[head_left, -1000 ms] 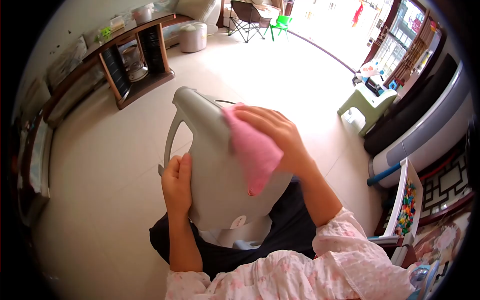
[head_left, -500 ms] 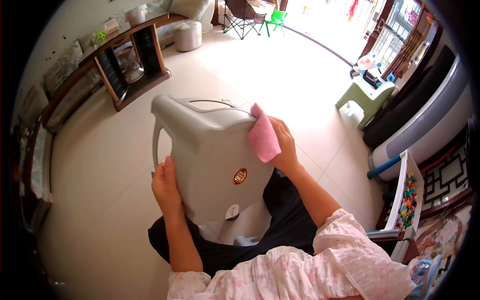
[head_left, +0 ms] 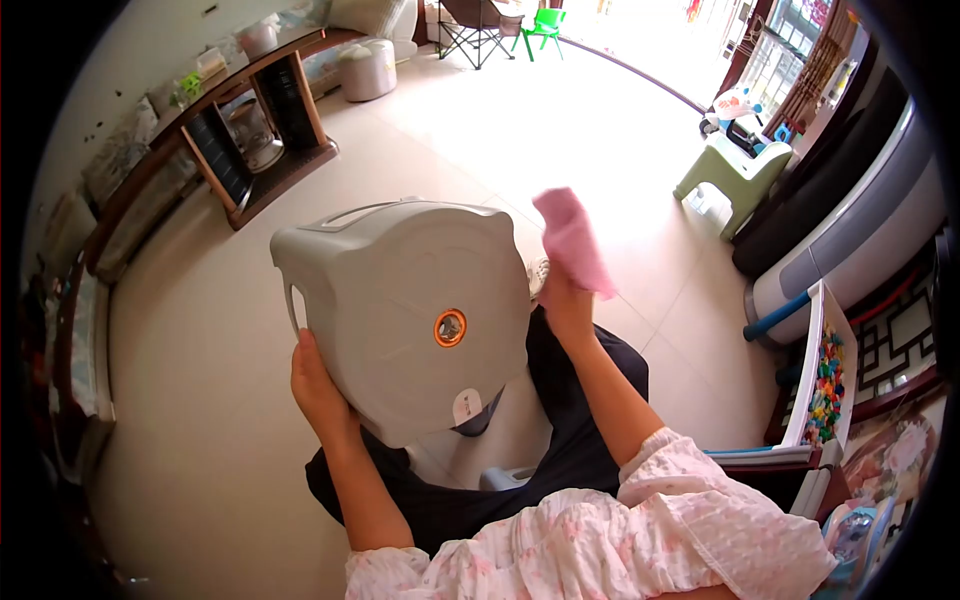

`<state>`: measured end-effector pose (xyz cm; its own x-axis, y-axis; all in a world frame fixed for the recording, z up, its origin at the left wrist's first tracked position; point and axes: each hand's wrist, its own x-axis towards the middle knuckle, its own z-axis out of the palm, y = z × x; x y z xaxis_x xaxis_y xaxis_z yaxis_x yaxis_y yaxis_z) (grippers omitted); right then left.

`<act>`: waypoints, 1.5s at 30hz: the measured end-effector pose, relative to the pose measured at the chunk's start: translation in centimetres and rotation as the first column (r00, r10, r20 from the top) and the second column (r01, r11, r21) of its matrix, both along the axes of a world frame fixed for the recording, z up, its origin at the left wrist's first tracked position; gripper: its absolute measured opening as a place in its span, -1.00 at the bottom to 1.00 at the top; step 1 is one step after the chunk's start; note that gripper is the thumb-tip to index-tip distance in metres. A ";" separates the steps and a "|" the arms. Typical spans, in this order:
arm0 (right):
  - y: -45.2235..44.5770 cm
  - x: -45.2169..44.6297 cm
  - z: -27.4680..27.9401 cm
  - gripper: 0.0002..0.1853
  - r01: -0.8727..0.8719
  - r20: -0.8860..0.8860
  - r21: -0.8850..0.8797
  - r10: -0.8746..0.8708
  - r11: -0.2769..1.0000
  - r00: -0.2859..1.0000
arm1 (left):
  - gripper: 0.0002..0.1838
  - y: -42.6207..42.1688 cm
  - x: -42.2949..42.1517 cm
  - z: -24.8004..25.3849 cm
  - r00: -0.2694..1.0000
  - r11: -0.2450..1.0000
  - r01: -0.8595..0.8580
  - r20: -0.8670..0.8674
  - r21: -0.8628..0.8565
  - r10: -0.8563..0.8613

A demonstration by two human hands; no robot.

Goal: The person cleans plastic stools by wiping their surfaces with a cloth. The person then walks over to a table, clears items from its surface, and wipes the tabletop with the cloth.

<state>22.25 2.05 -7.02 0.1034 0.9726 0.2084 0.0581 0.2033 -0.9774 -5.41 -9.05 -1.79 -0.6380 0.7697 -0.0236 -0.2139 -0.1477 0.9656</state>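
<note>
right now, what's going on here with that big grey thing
A person steadies a tilted grey plastic piece over their lap, the left hand at its side. The right hand holds up a pink cloth, which looks just clear of the piece. An orange-rimmed round mark shows on its face.

The container (head_left: 420, 270) is near the frame's middle, left of the cloth (head_left: 570, 240). At upper left stands the shelf unit (head_left: 282, 180) (the ottoman (head_left: 367, 72) just beside it); the stool (head_left: 738, 170) is upper right.

Narrow gap between grey shell (head_left: 420, 290) and cloth (head_left: 572, 240)
</note>
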 end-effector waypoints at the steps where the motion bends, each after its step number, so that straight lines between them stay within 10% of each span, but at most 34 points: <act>1: -0.7 -3.7 6.3 -0.40 -0.079 0.218 0.407 -0.013 0.910 0.976 | -0.49 0.0 -0.1 -0.2 1.000 1.000 0.012 0.009 0.009 -0.012; 2: 1.0 -5.0 6.3 -0.34 -0.131 0.494 0.663 -0.299 0.737 0.816 | -0.49 0.1 -0.2 -0.3 1.000 1.000 0.023 0.019 0.018 -0.023; 13: -11.3 -2.3 -2.8 -0.41 -0.527 0.614 0.369 0.225 0.765 0.756 | -0.41 0.3 -2.7 -0.7 0.980 0.994 -0.106 0.172 -0.006 0.105; 17: -12.1 -1.5 -3.2 -0.55 -0.329 0.116 0.229 0.310 0.916 0.944 | -0.39 0.3 -2.9 -1.0 0.982 0.997 -0.079 0.170 0.004 0.077; 18: -10.9 -1.4 -2.7 -0.57 -0.372 -0.433 0.199 0.422 0.907 0.797 | -0.39 0.3 -2.6 -0.8 0.982 0.997 -0.073 0.173 0.009 0.070; 20: -8.2 -2.1 -0.9 -0.54 -0.394 -0.662 0.231 0.440 0.890 0.607 | -0.37 0.2 -2.0 -0.2 0.992 0.998 -0.052 0.117 -0.028 0.055; 22: -4.8 -3.8 1.6 -0.45 -0.176 0.137 0.400 0.131 0.900 0.982 | -0.37 0.2 -1.3 -0.3 0.995 1.000 -0.010 0.095 -0.017 0.012; 23: -3.5 -4.9 2.8 -0.36 -0.129 0.488 0.525 -0.173 0.841 0.855 | -0.37 0.2 -1.1 -0.5 0.997 1.000 0.023 0.068 -0.019 -0.021; 29: -0.5 -11.6 9.3 -0.15 -0.256 0.523 0.582 -0.115 0.772 0.845 | -0.42 0.4 -0.2 -2.1 0.993 0.997 0.070 -0.093 -0.026 -0.072; 36: -6.9 -14.3 7.1 -0.35 -0.745 0.765 0.538 0.142 0.395 0.628 | -0.48 0.6 -2.5 -4.9 0.982 0.959 0.178 -0.106 0.221 -0.158; 41: -9.9 -11.9 4.7 -0.40 -0.876 0.843 0.434 0.249 0.209 0.477 | -0.50 0.1 -2.9 -1.8 0.420 0.611 0.502 0.445 0.612 -0.791; 42: -10.2 -11.1 3.6 -0.40 -0.879 0.847 0.421 0.251 0.223 0.469 | -0.47 -0.1 -2.2 -1.2 0.835 0.879 0.405 0.288 0.253 -0.468; 43: -10.4 -10.1 2.6 -0.40 -0.882 0.850 0.409 0.254 0.236 0.462 | -0.45 -0.2 -1.6 -0.8 0.994 0.995 0.081 -0.072 -0.050 -0.085; 45: -10.5 -7.6 0.9 -0.39 -0.875 0.842 0.402 0.266 0.270 0.469 | -0.39 0.2 -1.3 -1.0 0.998 0.999 0.049 0.041 0.011 -0.049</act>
